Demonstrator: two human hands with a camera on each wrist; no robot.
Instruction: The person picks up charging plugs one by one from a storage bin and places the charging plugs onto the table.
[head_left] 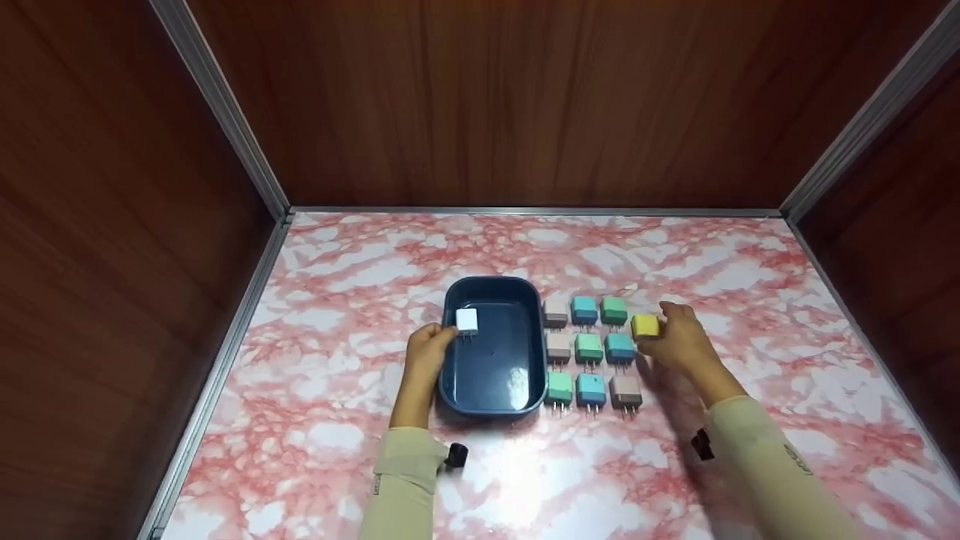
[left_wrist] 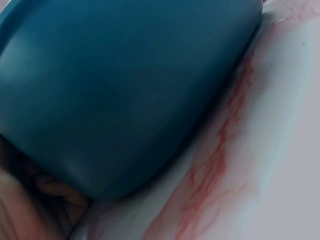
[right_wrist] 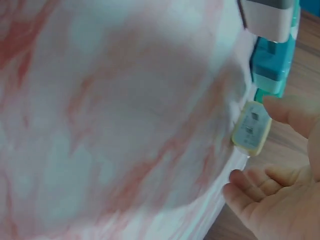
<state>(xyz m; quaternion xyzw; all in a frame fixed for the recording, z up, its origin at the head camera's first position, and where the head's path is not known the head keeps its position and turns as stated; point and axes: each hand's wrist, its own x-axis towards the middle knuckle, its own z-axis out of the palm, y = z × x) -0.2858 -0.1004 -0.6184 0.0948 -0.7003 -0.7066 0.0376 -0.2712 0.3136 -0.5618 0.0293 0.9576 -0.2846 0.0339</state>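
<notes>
My left hand (head_left: 426, 352) grips the left rim of a dark blue plastic tray (head_left: 491, 411), thumb over the edge. In the left wrist view, its curled fingers (left_wrist: 57, 190) lie by the tray's outer wall. Close to the thumb, within the tray's outline, is a white plug adapter (head_left: 466, 321); whether the thumb touches it I cannot tell. My right hand (head_left: 681, 341) is around a yellow plug adapter (head_left: 645, 327), thumb and fingers spread. The right wrist view shows the thumb near the adapter's labelled end (right_wrist: 251, 129) and the other fingers apart from it.
Right of the tray, plug adapters stand in three rows of three, among them a blue one (head_left: 591, 388), a green one (head_left: 613, 309) and a beige one (head_left: 626, 391). The red-and-white marbled table (head_left: 360, 270) is bounded by brown wood panels (head_left: 495, 105) with metal edging.
</notes>
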